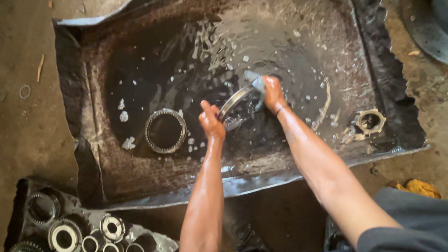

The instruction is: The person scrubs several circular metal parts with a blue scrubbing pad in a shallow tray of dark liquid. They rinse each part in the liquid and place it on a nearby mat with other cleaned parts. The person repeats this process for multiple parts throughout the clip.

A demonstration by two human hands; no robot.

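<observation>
A wide, battered metal wash tray (106,181) holds dark oily liquid with foam flecks. Over its middle, my left hand (211,121) grips the lower edge of a metal ring gear (235,100) held on edge, half in the liquid. My right hand (273,93) presses a grey rag (255,81) against the ring's upper end. Both hands are wet. A second toothed ring gear (166,131) lies flat in the liquid to the left of my left hand.
A small round metal part (369,121) rests at the tray's right side. Several gears and bearing rings (78,230) sit in a dark container at the lower left. A large dark metal part (440,27) is at top right. A yellow cloth (421,188) lies on the dirt floor.
</observation>
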